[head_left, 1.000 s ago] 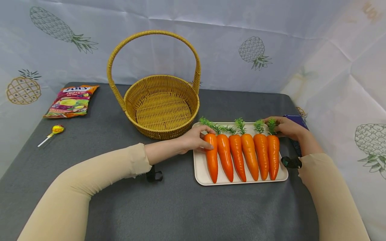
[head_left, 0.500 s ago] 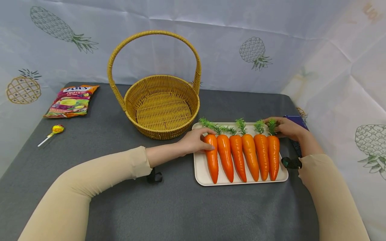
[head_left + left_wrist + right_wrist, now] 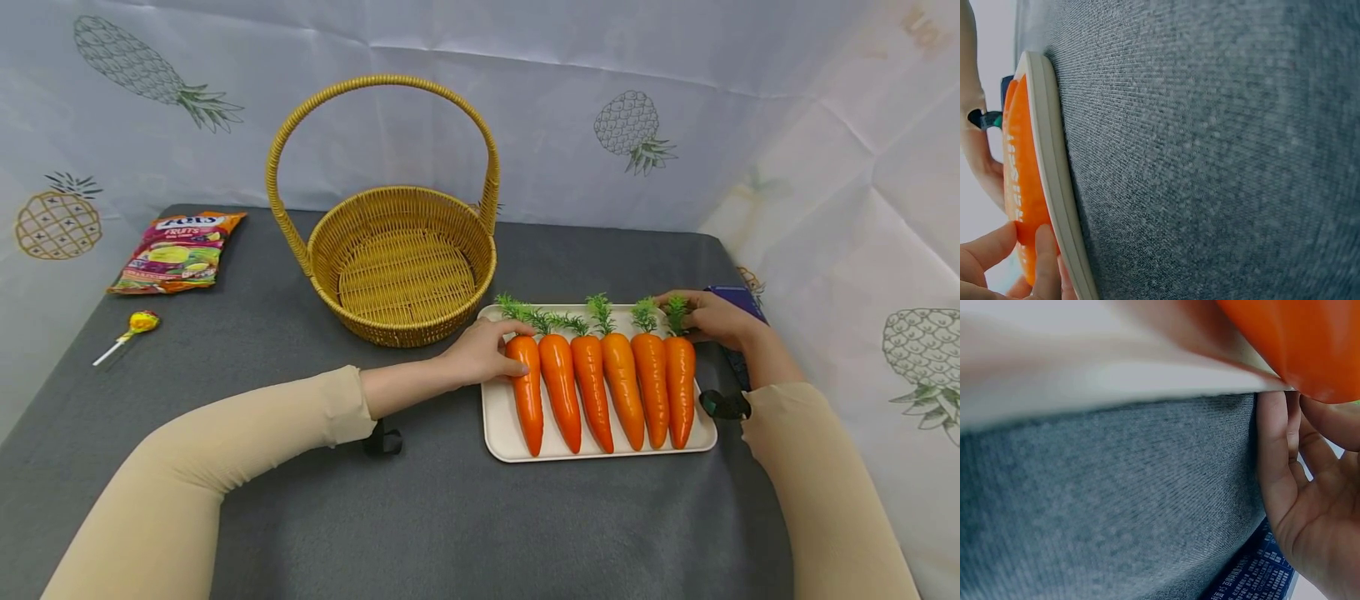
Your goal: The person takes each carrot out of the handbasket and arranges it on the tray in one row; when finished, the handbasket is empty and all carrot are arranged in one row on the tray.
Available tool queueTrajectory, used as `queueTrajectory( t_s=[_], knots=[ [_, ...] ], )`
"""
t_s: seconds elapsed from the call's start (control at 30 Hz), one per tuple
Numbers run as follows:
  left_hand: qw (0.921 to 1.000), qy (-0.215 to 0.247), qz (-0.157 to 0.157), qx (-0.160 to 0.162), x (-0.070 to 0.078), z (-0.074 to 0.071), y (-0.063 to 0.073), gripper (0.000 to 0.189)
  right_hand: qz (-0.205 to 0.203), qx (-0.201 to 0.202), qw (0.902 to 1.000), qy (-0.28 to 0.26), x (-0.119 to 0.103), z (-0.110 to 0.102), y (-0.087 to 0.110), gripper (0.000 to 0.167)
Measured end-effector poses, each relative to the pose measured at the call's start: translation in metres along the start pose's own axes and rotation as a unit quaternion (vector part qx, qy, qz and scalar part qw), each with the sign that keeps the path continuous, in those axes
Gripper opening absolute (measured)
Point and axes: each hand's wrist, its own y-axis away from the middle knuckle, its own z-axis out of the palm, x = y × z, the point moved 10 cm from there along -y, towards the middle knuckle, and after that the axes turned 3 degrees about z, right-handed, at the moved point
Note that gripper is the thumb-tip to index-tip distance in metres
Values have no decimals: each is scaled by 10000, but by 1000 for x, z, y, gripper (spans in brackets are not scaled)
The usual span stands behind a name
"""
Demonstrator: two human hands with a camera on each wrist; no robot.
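Note:
Several orange carrots with feathery green tops lie side by side on a cream tray (image 3: pixel 501 446). My left hand (image 3: pixel 480 350) has its thumb and forefinger around the upper part of the leftmost carrot (image 3: pixel 528 408); in the left wrist view, fingertips (image 3: pixel 1044 240) touch orange skin. By the leafy end of the rightmost carrot (image 3: pixel 680 392) is my right hand (image 3: pixel 712 318). The right wrist view has this right hand (image 3: pixel 1316 481) with loosely extended fingers against the tray edge and the thumb close under a carrot.
A round wicker basket (image 3: pixel 401 333) with a tall handle stands behind and left of the tray. Farther left lie a candy bag (image 3: pixel 176 254) and a lollipop (image 3: pixel 142 321). A dark blue printed package (image 3: pixel 738 300) is partly behind my right wrist. Curtains border the table.
My left thumb has shifted slightly left over the leftmost carrot. The carrots, the tray and my right hand look unmoved.

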Motion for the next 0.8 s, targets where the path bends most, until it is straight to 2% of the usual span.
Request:
queueTrajectory(
  t_s=[0.23,0.47,0.7,0.8],
  knots=[
    [9999,-153,5,32,0,-2,1,54,35,35,10000,-19,1,-1,0,59],
    [9994,-262,77,215,2,-7,4,51,38,49,10000,1,2,-1,-1,59],
    [9981,-307,406,339,13,-13,9,47,-33,-5,9999,-108,2,0,0,58],
    [9983,-175,494,271,18,-16,14,47,-70,-36,9998,-203,2,0,-1,59]
  ],
)
